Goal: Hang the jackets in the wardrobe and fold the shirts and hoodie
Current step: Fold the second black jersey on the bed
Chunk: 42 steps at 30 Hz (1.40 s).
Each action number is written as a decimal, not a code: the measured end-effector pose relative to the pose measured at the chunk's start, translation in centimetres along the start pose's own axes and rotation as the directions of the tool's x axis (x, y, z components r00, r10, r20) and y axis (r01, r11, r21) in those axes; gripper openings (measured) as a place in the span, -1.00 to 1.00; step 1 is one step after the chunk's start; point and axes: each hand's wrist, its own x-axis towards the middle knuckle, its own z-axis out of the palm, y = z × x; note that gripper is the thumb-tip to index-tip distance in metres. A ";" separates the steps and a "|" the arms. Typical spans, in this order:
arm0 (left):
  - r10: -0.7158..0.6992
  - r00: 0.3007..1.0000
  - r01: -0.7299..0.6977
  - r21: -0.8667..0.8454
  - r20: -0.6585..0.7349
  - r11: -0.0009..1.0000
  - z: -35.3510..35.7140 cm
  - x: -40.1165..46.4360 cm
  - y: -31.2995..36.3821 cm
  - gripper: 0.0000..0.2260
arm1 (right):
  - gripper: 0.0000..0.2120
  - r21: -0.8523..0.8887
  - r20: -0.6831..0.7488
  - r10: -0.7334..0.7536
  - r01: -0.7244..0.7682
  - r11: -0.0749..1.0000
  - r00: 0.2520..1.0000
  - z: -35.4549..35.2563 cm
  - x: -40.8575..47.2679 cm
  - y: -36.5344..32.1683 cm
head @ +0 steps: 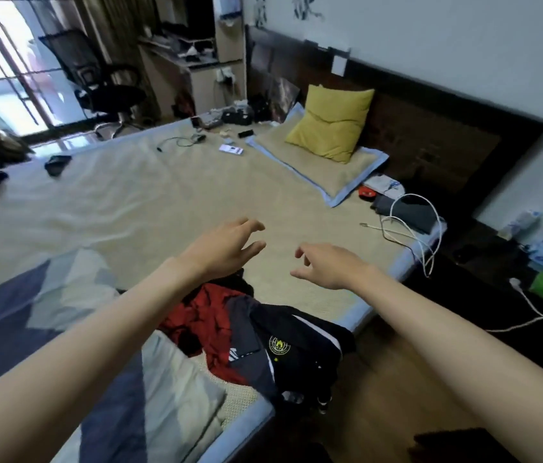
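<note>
Both bare arms are reaching out from the bottom of the view, over the bed [170, 195]. Below them, at about 6 o'clock, the clothes are lying in a messy heap on the near edge of the bed: a red garment [208, 317] is sitting under a dark jacket [300, 355] with a round yellow badge and white stripes. Part of the dark jacket is hanging over the edge of the bed toward the wooden floor [383, 379]. The left hand [230, 248] is hovering above the top of the heap with its fingers spread and a little bent, holding nothing. The right hand [325, 264] is hovering just beside it, at 3 o'clock from it, fingers loose and also holding nothing. A folded blanket [63, 329] in blue and grey is lying at 9 o'clock from the heap. Farther out, at 1 o'clock, a yellow pillow [332, 121] is leaning on a flat pillow by the dark headboard [430, 128]. A white cable [413, 228] is curling at 3 o'clock near the corner of the bed. A black office chair [96, 81] is standing at 11 o'clock by the window.
</note>
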 end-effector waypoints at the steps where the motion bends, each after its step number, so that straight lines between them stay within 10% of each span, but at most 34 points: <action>1: -0.052 0.999 0.052 -0.007 0.013 0.999 0.5 -0.7 -1.8 -0.60 | -0.47 -0.020 0.036 -0.029 0.030 0.999 0.999 1.0 1.6 -1.0; 12: -0.571 0.778 0.574 0.070 0.263 0.816 16.4 -2.6 -12.6 -0.64 | -0.46 -0.054 0.455 -0.203 0.255 0.966 0.867 18.7 18.5 -1.6; 24: -0.713 0.489 0.818 0.020 0.502 0.576 34.3 -1.8 -13.6 -0.68 | -0.47 -0.172 0.519 -0.263 0.400 0.900 0.814 34.7 29.6 2.6; 29: -0.731 0.484 0.848 -0.051 0.482 0.527 33.9 -3.4 -12.7 -0.75 | -0.93 -0.023 0.507 -0.254 0.307 0.951 0.824 32.3 28.7 6.0; 38: -0.763 0.550 0.834 -0.178 0.340 0.522 31.8 -1.7 -11.0 -0.74 | -0.29 -0.140 0.505 -0.134 0.234 0.962 0.853 31.6 25.4 6.6; 42: -0.761 0.534 0.842 -0.148 0.369 0.519 34.1 -4.0 -10.3 -0.77 | -0.42 -0.234 0.395 -0.101 0.206 0.950 0.913 35.4 26.4 4.3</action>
